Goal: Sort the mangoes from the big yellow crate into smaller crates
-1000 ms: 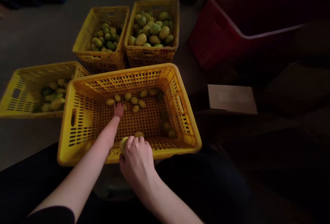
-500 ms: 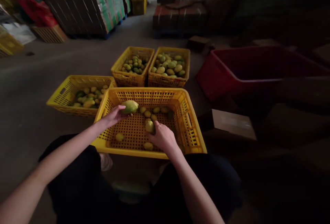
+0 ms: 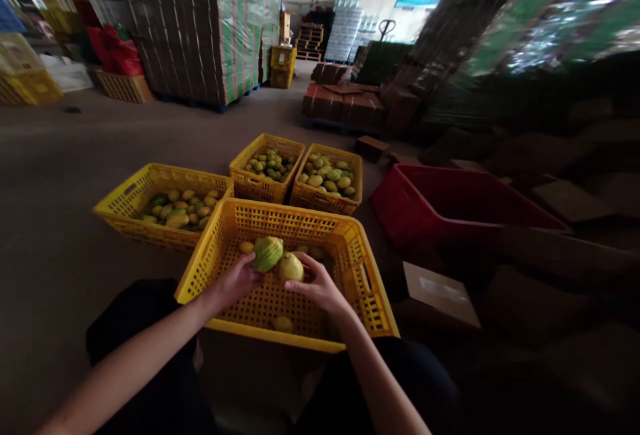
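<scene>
My left hand [image 3: 243, 279] grips a large green-and-yellow lemon [image 3: 267, 253], its green side streaked. Fingers of my right hand [image 3: 317, 283] close around a yellower, rounder lemon [image 3: 291, 268]. The two fruits are side by side, nearly touching, above the big yellow perforated crate [image 3: 370, 273] in front of my knees. Inside that crate, a small lemon [image 3: 283, 323] lies near the front wall and another lemon [image 3: 246, 247] near the back left. A few more fruits at the back are partly hidden by my right hand.
Behind stand a left yellow crate [image 3: 120, 203], a middle crate [image 3: 257, 188] and a right crate [image 3: 325, 203], all holding fruit. A red tub [image 3: 400, 211] and a cardboard box [image 3: 440, 291] are on the right. Wrapped pallet stacks [image 3: 190, 35] rise farther back.
My view has tilted up, showing more of the warehouse. My right hand has lifted its lemon from the crate's fruits and brought it beside the lemon in my left hand.
</scene>
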Available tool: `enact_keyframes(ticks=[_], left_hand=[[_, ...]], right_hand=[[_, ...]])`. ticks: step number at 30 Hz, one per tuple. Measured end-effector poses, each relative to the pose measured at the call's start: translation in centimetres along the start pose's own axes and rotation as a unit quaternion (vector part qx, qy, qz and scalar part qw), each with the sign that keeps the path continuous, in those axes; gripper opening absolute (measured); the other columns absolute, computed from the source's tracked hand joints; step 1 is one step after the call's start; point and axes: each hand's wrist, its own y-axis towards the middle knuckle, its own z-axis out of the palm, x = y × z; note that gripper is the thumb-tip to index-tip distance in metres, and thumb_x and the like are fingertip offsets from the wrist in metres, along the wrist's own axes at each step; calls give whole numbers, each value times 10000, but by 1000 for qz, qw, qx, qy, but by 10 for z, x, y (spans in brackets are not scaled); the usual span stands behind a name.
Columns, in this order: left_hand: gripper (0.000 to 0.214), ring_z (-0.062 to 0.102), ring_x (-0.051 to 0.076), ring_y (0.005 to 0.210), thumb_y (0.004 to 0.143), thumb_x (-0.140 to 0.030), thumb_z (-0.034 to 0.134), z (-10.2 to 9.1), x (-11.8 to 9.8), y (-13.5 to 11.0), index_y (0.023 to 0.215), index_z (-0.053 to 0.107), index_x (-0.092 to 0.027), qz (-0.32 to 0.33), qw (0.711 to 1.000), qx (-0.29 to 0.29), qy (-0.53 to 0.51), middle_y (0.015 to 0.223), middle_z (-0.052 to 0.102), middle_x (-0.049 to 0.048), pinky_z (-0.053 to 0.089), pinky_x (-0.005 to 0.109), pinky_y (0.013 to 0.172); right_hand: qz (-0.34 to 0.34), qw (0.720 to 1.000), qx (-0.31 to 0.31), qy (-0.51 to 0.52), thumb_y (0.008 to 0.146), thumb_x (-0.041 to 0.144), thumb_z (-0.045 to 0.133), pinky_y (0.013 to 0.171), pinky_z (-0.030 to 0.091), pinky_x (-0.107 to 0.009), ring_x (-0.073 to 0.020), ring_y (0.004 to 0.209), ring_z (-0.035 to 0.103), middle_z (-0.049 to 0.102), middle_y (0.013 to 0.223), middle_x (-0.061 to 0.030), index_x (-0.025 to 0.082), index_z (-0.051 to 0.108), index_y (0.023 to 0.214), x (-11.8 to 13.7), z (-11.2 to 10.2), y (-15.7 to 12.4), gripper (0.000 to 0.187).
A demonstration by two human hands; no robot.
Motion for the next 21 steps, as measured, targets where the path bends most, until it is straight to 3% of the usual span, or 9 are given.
enact_keyframes(ticks=[3, 6, 10, 12, 16, 18, 21], left_hand=[[407, 654, 255, 985, 672, -442, 750, -2, 1, 2, 929, 697, -131, 51, 996, 34, 67, 979, 731, 107, 494, 339, 856], [514, 647, 295, 1007, 558, -472, 844, 5, -4, -1, 903, 710, -115, 88, 977, 56, 185, 975, 733, 110, 461, 403, 937], [571, 655, 302, 1009, 521, -395, 883, 17, -8, -5, 985, 683, -127, 96, 959, 64, 259, 1035, 722, 111, 472, 433, 943], [632, 660, 294, 1000, 529, -389, 881, 18, -7, -6, 1063, 651, -139, 123, 950, 38, 286, 1081, 704, 118, 492, 427, 918], [715, 644, 280, 1027, 556, -404, 873, 11, -6, -9, 1175, 604, -167, 235, 878, -39, 416, 1154, 673, 125, 500, 395, 903], [698, 631, 276, 1056, 592, -424, 855, 7, -5, -11, 1193, 597, -179, 269, 843, -44, 463, 1170, 670, 120, 496, 378, 908], [687, 630, 267, 1061, 631, -441, 832, 2, -5, -16, 1221, 577, -199, 286, 819, -30, 497, 1171, 671, 106, 494, 368, 908]], right_hand=[[7, 996, -39, 82, 493, 371, 902, 775, 523, -318, -184, 820, 649, 691, 913, -9, 218, 612, 1087, -22, 4, 2, 678], [7, 991, -68, 114, 494, 318, 908, 784, 524, -324, -183, 816, 648, 694, 916, 5, 245, 624, 1073, -26, 2, 2, 649], [-19, 988, -89, 121, 490, 300, 908, 802, 518, -328, -198, 854, 640, 689, 913, 3, 255, 633, 1063, -14, -3, -2, 636], [-45, 986, -110, 116, 507, 291, 902, 815, 513, -321, -196, 892, 630, 672, 948, 2, 267, 621, 1072, -11, -3, -5, 631], [-86, 980, -153, 92, 497, 255, 906, 776, 509, -288, -175, 892, 613, 625, 959, 18, 289, 588, 1012, -10, -2, -10, 606], [-84, 982, -154, 76, 489, 269, 911, 761, 509, -294, -177, 870, 610, 621, 942, 16, 279, 576, 959, -13, 0, -11, 577], [-80, 986, -137, 56, 480, 283, 915, 765, 508, -311, -186, 860, 609, 632, 931, 7, 270, 576, 942, -15, 4, -10, 573]])
